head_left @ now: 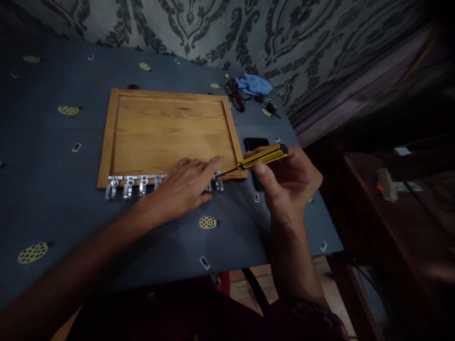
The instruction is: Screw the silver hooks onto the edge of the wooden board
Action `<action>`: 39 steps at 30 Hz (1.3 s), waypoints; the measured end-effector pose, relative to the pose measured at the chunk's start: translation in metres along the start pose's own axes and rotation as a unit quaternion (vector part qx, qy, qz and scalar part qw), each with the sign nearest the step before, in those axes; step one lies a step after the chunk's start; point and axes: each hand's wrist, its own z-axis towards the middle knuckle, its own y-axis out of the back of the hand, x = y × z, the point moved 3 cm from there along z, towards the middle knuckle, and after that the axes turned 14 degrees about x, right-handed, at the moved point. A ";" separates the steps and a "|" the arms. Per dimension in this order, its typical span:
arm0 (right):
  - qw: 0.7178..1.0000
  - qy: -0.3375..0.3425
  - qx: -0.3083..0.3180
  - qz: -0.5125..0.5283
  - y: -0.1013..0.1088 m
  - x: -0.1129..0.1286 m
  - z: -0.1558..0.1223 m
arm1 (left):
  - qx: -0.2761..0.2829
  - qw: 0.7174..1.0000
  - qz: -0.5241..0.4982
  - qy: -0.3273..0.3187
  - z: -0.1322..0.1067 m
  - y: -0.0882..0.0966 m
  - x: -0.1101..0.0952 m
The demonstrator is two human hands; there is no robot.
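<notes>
A wooden panel (170, 137) with a raised frame lies flat on the blue patterned cloth. Along its near edge runs a metal hook rail (144, 184) with several silver hooks. My left hand (185, 187) rests across the rail and the panel's near edge, fingers stretched out, hiding the middle hooks. In my right hand (287, 184) is a yellow and black screwdriver (265, 156), pinched between thumb and fingers. Its shaft slants down to the left, and the tip meets the rail near the rightmost hook (218, 182). Whether a screw sits under the tip I cannot tell.
Beyond the panel's right side lie dark glasses (236, 97), a blue cloth (254, 84) and keys (270, 106). A black phone (256, 143) is partly behind my right hand. The patterned wall (199, 28) borders the table's back; a dark brown surface (377, 189) stands at the right.
</notes>
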 end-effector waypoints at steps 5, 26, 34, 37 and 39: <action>0.997 0.037 -0.065 0.002 0.000 0.002 -0.005 | 0.010 1.000 -0.002 0.009 0.000 0.001 0.000; 0.999 0.007 -0.050 -0.013 -0.001 -0.001 -0.008 | -0.016 1.000 0.000 0.013 0.000 -0.003 -0.003; 0.999 -0.003 -0.030 -0.020 -0.003 0.000 -0.007 | -0.021 1.000 -0.003 0.009 0.000 -0.004 -0.002; 0.999 -0.001 -0.032 -0.019 -0.002 -0.001 -0.007 | -0.018 1.000 -0.001 0.011 0.001 -0.004 -0.002; 0.999 -0.003 -0.028 -0.023 -0.002 -0.002 -0.006 | -0.016 1.000 0.003 0.011 0.001 -0.004 -0.001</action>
